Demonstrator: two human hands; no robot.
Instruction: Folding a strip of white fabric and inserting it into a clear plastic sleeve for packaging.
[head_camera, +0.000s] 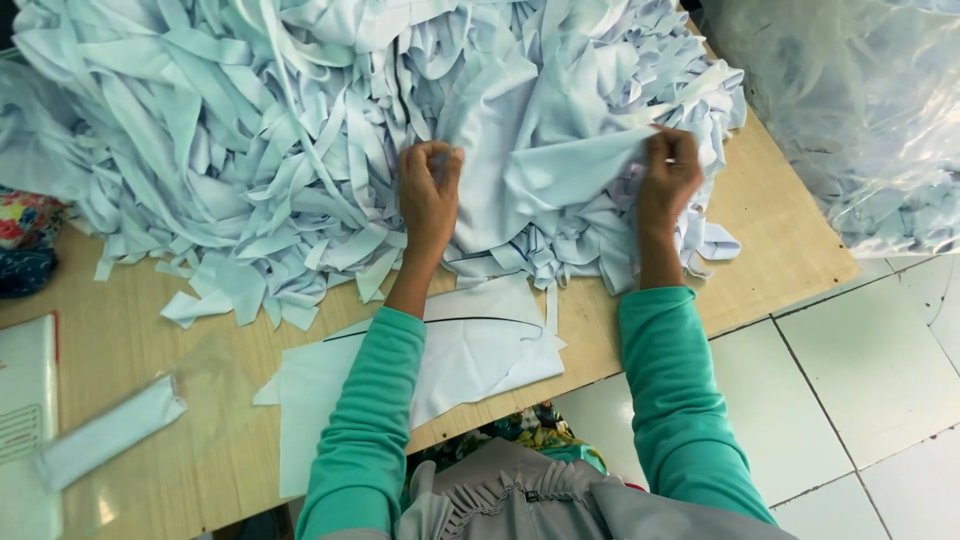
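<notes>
Both the left hand (430, 190) and right hand (668, 172) pinch a pale fabric piece (545, 150) amid heaped strips (200, 150); the table edge (790, 285) runs at four o'clock, beside open tiled floor (850, 380).

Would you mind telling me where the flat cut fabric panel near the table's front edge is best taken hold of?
Probably at the cut panel's pointed right corner, coming from the table's front edge. That corner lies flat, free of the scrap pile; its far edge sits tucked under the heap. Both the left hand and the right hand are gripping fabric in the pile.
</notes>
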